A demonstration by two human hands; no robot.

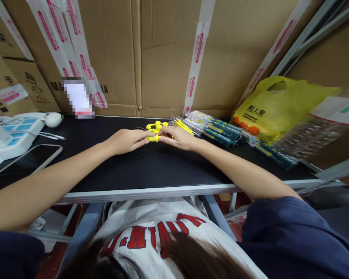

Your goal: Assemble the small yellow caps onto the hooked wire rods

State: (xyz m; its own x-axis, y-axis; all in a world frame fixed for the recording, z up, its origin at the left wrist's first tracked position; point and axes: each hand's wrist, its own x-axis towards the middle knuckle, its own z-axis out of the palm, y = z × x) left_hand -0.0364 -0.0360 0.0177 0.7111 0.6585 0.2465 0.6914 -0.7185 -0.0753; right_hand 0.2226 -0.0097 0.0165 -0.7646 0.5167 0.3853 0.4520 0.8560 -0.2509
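At the middle of the black tabletop, my left hand (126, 141) and my right hand (180, 138) meet over a small yellow plastic part (153, 138). The fingertips of both hands are closed on it from either side; its exact kind is too small to tell. Just behind it lie more yellow plastic pieces (156, 124) with round, ring-like ends, partly hidden by my fingers. Beyond my right hand rests a bundle of thin clear or metallic rods (193, 127), with a yellow piece (184, 126) among them.
Green-and-white printed packs (221, 133) lie to the right, beside a yellow plastic bag (279, 106) and a large clear bottle (317, 124). On the left are a power strip (26, 139) and a phone (31, 161). Cardboard boxes (163, 58) wall off the back.
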